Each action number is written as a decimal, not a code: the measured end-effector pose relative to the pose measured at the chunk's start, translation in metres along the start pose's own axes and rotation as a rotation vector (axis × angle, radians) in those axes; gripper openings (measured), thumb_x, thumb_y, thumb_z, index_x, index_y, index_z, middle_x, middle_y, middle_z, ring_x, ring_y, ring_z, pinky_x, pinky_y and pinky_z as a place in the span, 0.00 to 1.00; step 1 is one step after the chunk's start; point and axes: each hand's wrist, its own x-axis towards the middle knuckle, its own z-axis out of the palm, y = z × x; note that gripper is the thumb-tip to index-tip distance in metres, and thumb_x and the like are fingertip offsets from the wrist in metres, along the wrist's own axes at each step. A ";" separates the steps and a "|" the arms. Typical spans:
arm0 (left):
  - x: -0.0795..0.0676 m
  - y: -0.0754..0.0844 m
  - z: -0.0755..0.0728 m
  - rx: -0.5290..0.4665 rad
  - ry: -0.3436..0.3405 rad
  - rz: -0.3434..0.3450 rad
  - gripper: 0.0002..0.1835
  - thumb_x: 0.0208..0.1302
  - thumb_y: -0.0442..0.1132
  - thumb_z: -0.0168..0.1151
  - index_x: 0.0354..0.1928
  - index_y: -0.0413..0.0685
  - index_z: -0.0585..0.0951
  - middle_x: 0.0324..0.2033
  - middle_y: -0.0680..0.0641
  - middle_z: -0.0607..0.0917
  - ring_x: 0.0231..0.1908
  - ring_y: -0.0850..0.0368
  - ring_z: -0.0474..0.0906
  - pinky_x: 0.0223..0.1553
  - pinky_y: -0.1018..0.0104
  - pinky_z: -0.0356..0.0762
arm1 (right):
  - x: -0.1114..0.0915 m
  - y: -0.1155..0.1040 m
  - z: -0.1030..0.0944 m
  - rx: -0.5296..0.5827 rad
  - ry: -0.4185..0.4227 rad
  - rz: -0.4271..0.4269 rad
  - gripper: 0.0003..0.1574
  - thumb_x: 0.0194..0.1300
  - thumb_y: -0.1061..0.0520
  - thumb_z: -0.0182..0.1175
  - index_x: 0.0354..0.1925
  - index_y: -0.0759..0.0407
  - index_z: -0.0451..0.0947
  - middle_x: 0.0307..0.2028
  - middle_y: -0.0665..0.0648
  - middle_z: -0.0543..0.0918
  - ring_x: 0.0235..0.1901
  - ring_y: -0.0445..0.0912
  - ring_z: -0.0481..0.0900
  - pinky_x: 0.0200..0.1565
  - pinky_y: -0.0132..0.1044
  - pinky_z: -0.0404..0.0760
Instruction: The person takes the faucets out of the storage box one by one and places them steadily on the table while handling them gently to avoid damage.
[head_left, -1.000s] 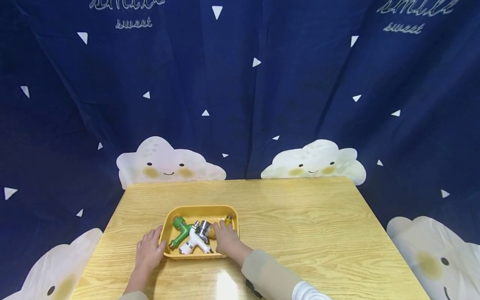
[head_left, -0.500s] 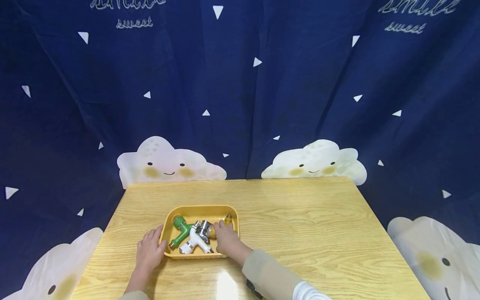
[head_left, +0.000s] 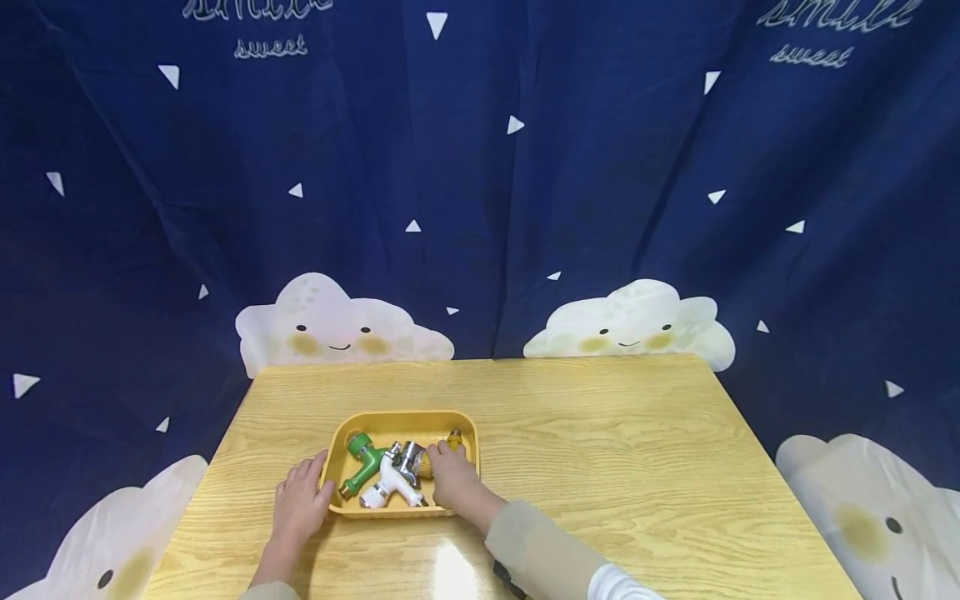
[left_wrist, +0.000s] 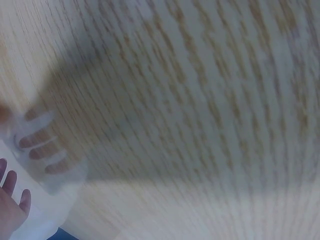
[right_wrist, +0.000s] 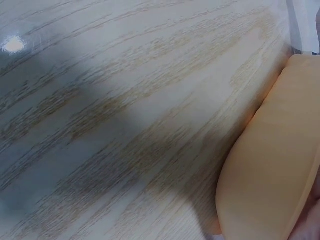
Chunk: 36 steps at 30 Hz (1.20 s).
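Note:
In the head view, a yellow plastic tray (head_left: 408, 512) holds several taps. A green tap (head_left: 368, 459) lies at the left, a white tap (head_left: 393, 481) in front, and a chrome tap (head_left: 409, 461) between them and my right hand (head_left: 455, 482). That hand reaches over the tray's right front and grips a yellow tap (head_left: 454, 442); its ribbed knob and threaded end show, the middle is hidden. My left hand (head_left: 297, 500) rests along the tray's left wall, fingers extended. These fingers (left_wrist: 10, 182) show at the lower left of the left wrist view.
The tray stands left of centre on a wood-grain table (head_left: 600, 467). A dark blue curtain (head_left: 480, 167) with white triangles and smiling clouds hangs behind and beside it. In the right wrist view, the tray's outer wall (right_wrist: 270, 155) rises from the table.
The view shifts very slightly. The yellow tap's threaded end has turned or moved a little to the left under my right hand; the left hand stays at the tray.

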 end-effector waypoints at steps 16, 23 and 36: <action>0.001 -0.001 0.000 0.009 -0.021 0.003 0.27 0.62 0.41 0.45 0.63 0.40 0.63 0.53 0.35 0.72 0.53 0.37 0.64 0.47 0.40 0.61 | -0.006 -0.002 -0.005 -0.072 0.113 -0.073 0.41 0.36 0.67 0.68 0.52 0.53 0.69 0.42 0.52 0.71 0.43 0.55 0.71 0.29 0.41 0.77; 0.001 -0.002 -0.001 0.011 -0.018 0.005 0.27 0.62 0.41 0.45 0.63 0.39 0.63 0.52 0.35 0.72 0.53 0.37 0.64 0.47 0.40 0.61 | -0.008 -0.002 -0.014 -0.108 0.144 -0.114 0.39 0.40 0.68 0.64 0.54 0.54 0.69 0.46 0.54 0.73 0.44 0.55 0.72 0.33 0.43 0.79; 0.001 -0.001 0.000 0.006 -0.002 0.011 0.27 0.62 0.41 0.47 0.62 0.39 0.64 0.51 0.36 0.72 0.52 0.37 0.65 0.46 0.40 0.62 | -0.013 0.001 -0.027 -0.106 0.232 -0.176 0.35 0.44 0.68 0.63 0.53 0.54 0.69 0.45 0.52 0.73 0.39 0.53 0.73 0.32 0.41 0.79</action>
